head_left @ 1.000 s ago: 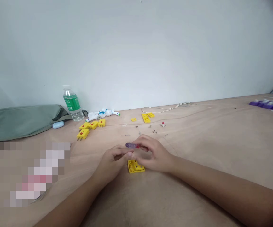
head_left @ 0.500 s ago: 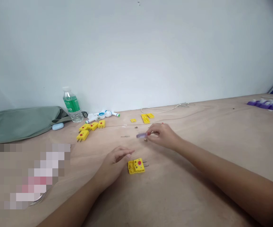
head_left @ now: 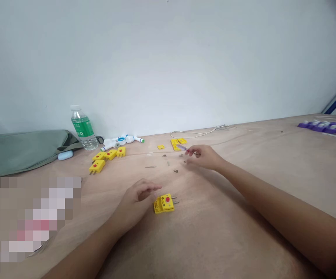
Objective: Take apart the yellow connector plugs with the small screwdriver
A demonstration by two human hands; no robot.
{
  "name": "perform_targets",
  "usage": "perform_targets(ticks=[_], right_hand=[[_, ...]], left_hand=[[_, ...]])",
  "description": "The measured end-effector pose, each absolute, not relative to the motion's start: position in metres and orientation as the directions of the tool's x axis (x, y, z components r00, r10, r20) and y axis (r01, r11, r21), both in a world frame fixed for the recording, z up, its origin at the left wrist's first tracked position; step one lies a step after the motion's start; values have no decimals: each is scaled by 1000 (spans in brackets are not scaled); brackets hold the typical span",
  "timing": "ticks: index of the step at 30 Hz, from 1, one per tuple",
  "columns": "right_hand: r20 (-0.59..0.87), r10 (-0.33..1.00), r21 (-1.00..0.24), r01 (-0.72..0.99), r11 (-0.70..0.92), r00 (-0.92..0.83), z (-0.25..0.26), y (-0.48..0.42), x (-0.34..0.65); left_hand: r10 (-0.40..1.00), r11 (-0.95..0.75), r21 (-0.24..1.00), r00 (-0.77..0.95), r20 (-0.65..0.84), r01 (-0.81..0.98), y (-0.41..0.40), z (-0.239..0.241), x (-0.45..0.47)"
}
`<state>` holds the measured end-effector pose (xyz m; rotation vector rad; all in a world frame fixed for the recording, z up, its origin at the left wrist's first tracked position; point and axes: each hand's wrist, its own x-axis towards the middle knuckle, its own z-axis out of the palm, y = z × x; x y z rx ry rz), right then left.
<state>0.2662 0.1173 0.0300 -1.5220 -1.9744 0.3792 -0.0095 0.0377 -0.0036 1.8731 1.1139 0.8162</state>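
Fingers (head_left: 149, 188) of the left hand (head_left: 135, 201) curl loosely, empty, beside the yellow plug (head_left: 163, 203) on the desk (head_left: 185, 248), likely light, stiff and best pinched by its sides, while the right hand (head_left: 204, 157) pinches a purple screwdriver (head_left: 182, 147) near loose screws (head_left: 175, 171).

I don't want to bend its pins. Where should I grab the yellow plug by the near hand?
Probably pinch the yellow plug by its flat near and far sides, coming from above. Its pins stick out rightward, and the left hand sits at its left end.
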Motion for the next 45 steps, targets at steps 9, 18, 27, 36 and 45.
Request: perform_targets(ticks=[9, 18, 27, 36, 45], right_hand=[[256, 881, -933, 137, 333, -398, 81, 78, 233], [345, 812, -921, -2, 390, -471, 62, 45, 199], [395, 787, -901, -32, 433, -474, 45, 46, 194], [410, 774, -886, -10, 463, -483, 39, 46, 195], [604, 647, -667, 149, 730, -465, 36, 34, 185]], left_hand=[[802, -549, 679, 537, 263, 488, 23, 7, -4], [741, -632, 620, 598, 306, 466, 22, 2, -3], [769, -577, 656, 594, 236, 486, 22, 7, -1], [767, -585, 650, 591, 251, 485, 24, 4, -1], [752, -603, 651, 601, 271, 461, 24, 6, 0]])
